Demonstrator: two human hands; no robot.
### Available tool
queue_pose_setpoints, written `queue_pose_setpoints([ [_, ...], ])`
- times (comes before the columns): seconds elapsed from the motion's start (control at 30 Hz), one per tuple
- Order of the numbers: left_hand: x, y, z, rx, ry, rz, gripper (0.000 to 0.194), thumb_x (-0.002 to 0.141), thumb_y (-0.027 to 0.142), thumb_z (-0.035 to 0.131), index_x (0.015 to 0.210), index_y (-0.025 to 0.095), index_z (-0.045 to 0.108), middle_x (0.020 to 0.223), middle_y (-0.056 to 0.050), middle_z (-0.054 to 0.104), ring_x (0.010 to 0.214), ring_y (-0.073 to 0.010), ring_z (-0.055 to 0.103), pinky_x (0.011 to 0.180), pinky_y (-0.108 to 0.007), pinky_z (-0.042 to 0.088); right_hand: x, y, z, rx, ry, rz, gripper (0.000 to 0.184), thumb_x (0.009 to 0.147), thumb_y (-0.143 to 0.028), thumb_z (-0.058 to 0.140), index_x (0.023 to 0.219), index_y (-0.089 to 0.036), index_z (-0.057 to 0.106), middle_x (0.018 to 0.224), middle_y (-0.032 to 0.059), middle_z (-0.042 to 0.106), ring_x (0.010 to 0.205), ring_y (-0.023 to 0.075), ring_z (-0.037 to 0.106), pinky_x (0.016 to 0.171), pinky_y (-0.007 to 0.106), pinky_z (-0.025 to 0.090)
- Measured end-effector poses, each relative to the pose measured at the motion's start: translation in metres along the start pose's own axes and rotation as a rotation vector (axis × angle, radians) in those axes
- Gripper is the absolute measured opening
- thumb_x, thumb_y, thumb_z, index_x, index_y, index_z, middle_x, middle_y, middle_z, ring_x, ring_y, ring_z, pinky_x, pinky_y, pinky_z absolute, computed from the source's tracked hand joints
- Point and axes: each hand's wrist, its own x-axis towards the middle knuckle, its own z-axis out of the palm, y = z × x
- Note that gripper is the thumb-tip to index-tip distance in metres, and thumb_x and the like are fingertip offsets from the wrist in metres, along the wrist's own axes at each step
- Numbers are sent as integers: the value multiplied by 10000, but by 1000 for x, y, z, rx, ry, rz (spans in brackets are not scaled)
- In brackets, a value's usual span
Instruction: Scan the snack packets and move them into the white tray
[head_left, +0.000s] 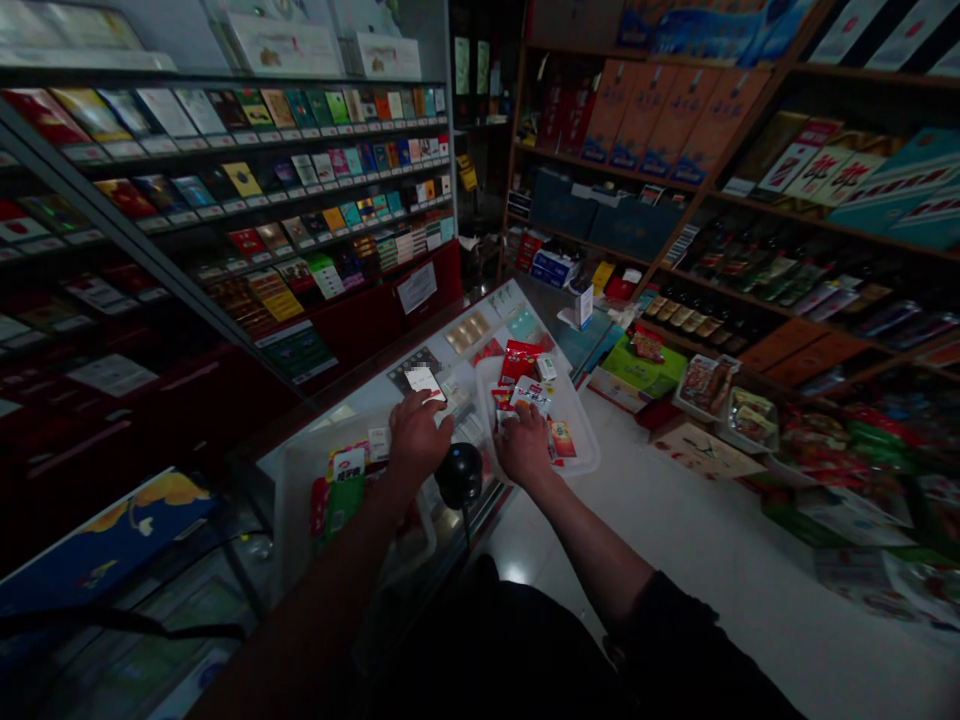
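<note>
White plastic forms the shallow tub [588,440] by the glass counter [496,304], holding small shiny red and white packets [532,395], best parted lightly by the right hand [523,446] among them, while the left hand [418,437] touches the lit black smartphone [426,384], though neither hand's grip can be told.

Both forearms [592,545] reached forward, the left hand [420,442] and right hand [523,450] palm-down with fingers partly bent.
</note>
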Motion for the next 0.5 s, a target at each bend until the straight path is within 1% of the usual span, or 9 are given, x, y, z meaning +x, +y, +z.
queue_pose_setpoints([
  [0.13, 14, 28, 18, 55, -102, 125, 244, 908, 349, 616, 1052, 243, 781, 1464, -97, 628, 1497, -378, 420, 1252, -624, 278, 5, 53, -3, -79, -67, 124, 343, 937, -332, 645, 1205, -151, 756, 1515, 208, 541, 1502, 448, 329, 1207, 599, 288],
  [0.23, 22, 44, 35, 85, -187, 217, 230, 915, 349, 602, 987, 251, 796, 1459, -85, 633, 1528, -398, 378, 1262, -659, 241, 9, 81, -1, -106, -110, 197, 411, 910, -329, 679, 1274, -145, 730, 1545, 224, 509, 1519, 465, 306, 1213, 602, 271],
  [0.33, 26, 55, 54, 129, -275, 307, 204, 892, 343, 628, 917, 241, 803, 1497, -98, 606, 1563, -426, 316, 1274, -693, 188, 13, 97, 4, -118, -121, 212, 458, 893, -328, 699, 1313, -145, 713, 1573, 232, 480, 1515, 466, 316, 1209, 593, 288],
  [0.43, 30, 62, 72, 163, -369, 349, 205, 855, 314, 654, 942, 212, 809, 1555, -134, 554, 1593, -443, 253, 1285, -704, 146, 18, 104, 13, -121, -107, 181, 405, 903, -315, 678, 1265, -142, 735, 1557, 230, 493, 1501, 451, 341, 1194, 563, 333],
  [0.5, 32, 65, 82, 186, -424, 362, 224, 844, 304, 657, 969, 197, 809, 1587, -152, 524, 1606, -442, 223, 1286, -708, 129, 20, 104, 19, -112, -106, 183, 364, 907, -292, 653, 1229, -150, 747, 1541, 226, 508, 1490, 441, 354, 1168, 562, 370],
])
